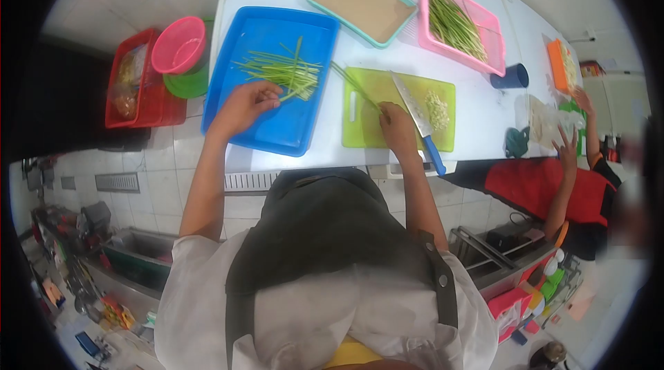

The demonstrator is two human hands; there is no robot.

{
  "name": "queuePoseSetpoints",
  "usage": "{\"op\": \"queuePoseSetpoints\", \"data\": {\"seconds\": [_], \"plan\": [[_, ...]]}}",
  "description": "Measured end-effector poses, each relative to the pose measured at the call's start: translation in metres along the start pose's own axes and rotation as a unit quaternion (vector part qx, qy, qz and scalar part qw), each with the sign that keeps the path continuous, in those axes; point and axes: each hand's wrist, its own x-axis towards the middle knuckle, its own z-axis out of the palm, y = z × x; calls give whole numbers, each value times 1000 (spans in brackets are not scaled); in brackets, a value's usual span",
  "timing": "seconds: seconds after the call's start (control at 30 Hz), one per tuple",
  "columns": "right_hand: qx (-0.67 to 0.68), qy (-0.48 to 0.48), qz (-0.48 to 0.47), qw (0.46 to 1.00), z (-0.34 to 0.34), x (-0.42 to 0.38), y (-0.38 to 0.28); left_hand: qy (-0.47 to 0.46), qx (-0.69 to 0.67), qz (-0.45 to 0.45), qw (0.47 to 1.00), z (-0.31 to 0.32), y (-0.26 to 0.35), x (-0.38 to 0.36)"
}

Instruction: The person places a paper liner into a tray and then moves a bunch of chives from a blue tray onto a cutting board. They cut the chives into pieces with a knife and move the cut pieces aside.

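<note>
L hand is over the blue tray, near its lower-left part, fingers loosely curled by the cut green stalks; can't tell if it grips any. R hand is nearly closed w/ a few long stalks in it, over the green board, tips reaching past the board's upper-left corner. Knife lies on the board, handle over its bottom edge, chopped bits just beside, nr the right edge.
</note>
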Motion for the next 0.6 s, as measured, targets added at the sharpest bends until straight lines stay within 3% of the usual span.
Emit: {"op": "queuePoseSetpoints", "data": {"seconds": [0.13, 0.27, 0.4, 0.6], "plan": [[22, -25, 13, 999, -12, 2, -3, -89, 12, 144, 986, 62, 39, 17], [25, -71, -16, 997, -23, 8, 6, -133, 186, 183, 956, 156, 49, 44], [22, -85, -56, 995, -31, 13, 15, -76, 243, 212, 944, 197, 26, 70], [25, -91, -59, 994, -34, 6, 16, 2, 306, 274, 912, 195, 25, 73]]}}
